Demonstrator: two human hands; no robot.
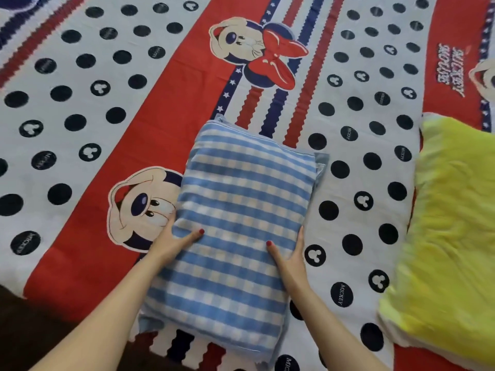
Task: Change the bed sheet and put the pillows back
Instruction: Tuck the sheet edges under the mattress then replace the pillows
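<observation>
I am looking down at the red, white and navy cartoon-print bed sheet (88, 108), which is lying spread flat over the bed, so I am judging the sheet change done and the pillow step to be in hand. Going from the left, my left hand (175, 241) is gripping the left edge of the blue-and-white checked pillow (235, 210): the thumb is lying on top of the fabric, and the fingers are curling down round the side, mostly hidden. The pillow is sitting on the sheet near the middle of the view, its long side running away from me and slightly tilted, partly covering a printed cartoon face. My right hand (290, 257) is holding the opposite edge the same way, thumb on top, fingers wrapping the right side. Further right, well apart from my hands, a bright yellow fluffy pillow (444, 231) is lying on the sheet at the frame's edge. Next, I reckon I am needing to square the checked pillow beside the yellow one, then let go with both hands; which end is the headboard I cannot tell.
</observation>
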